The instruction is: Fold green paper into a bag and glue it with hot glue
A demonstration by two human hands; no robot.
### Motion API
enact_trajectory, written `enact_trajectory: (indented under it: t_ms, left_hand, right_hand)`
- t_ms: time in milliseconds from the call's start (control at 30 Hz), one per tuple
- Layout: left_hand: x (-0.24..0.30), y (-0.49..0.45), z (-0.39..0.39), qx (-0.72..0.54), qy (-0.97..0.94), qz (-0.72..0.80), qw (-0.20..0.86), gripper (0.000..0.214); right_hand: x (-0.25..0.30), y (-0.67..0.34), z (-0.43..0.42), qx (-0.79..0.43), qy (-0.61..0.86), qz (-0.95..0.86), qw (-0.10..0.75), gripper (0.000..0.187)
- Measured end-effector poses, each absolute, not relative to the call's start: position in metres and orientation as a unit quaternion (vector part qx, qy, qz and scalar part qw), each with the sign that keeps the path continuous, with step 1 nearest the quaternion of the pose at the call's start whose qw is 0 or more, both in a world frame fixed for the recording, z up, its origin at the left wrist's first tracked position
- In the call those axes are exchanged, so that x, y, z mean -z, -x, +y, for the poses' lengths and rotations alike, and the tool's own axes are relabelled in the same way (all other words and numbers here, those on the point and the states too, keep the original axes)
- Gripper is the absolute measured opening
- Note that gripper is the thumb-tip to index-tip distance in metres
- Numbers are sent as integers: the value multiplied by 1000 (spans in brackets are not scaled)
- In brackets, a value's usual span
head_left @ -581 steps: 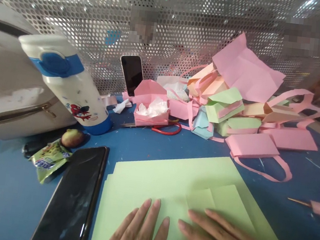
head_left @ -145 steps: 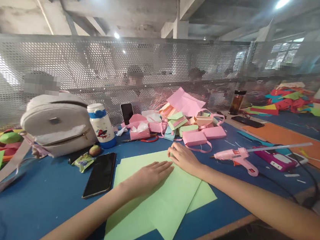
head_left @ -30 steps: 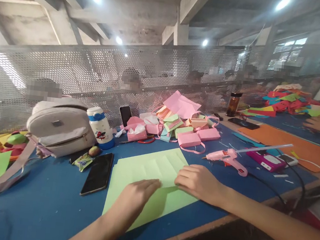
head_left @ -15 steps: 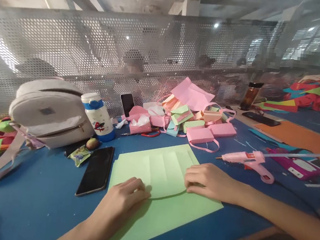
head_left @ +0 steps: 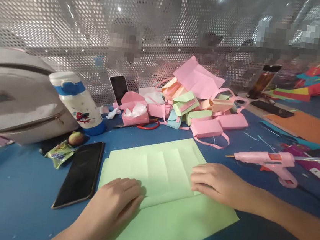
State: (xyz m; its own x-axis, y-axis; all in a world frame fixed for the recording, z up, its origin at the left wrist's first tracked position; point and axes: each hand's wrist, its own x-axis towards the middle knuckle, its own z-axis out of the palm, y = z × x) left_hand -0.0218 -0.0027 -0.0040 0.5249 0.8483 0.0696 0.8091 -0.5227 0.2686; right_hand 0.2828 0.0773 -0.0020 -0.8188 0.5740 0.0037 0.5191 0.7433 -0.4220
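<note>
A light green sheet of paper (head_left: 161,170) with several parallel creases lies on larger green sheets (head_left: 173,227). Its near edge is folded up in a narrow strip. My left hand (head_left: 118,198) is closed at the left end of that fold, thumb below and fingers curled over the edge. At the fold's right end, my right hand (head_left: 218,182) is closed on the paper in the same way, its fingertips partly hidden. To the right of the paper lies a pink hot glue gun (head_left: 271,159). A black phone (head_left: 81,174) is beside the sheets on the left.
Behind the sheets is a pile of small paper bags (head_left: 205,127) with red-handled scissors (head_left: 149,125). A white bottle (head_left: 78,103) and a pale backpack (head_left: 20,100) stand at left. A perforated metal screen (head_left: 160,16) closes off the back of the blue table (head_left: 21,196).
My view has tipped down and come closer. The paper's near edge, curved up before, now lies flatter as a straight fold, with both hands still on it.
</note>
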Motion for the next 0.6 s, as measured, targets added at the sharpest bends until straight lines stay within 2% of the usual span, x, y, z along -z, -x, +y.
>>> enact_trajectory:
  t_ms: [233, 600]
  left_hand:
    - [5, 20, -1, -111, -886, 436, 111, 27]
    - [9, 27, 0, -139, -874, 438, 156, 22]
  right_hand:
    - [8, -286, 81, -159, 274, -945, 84, 40]
    - [17, -289, 76, -101, 264, -952, 117, 34]
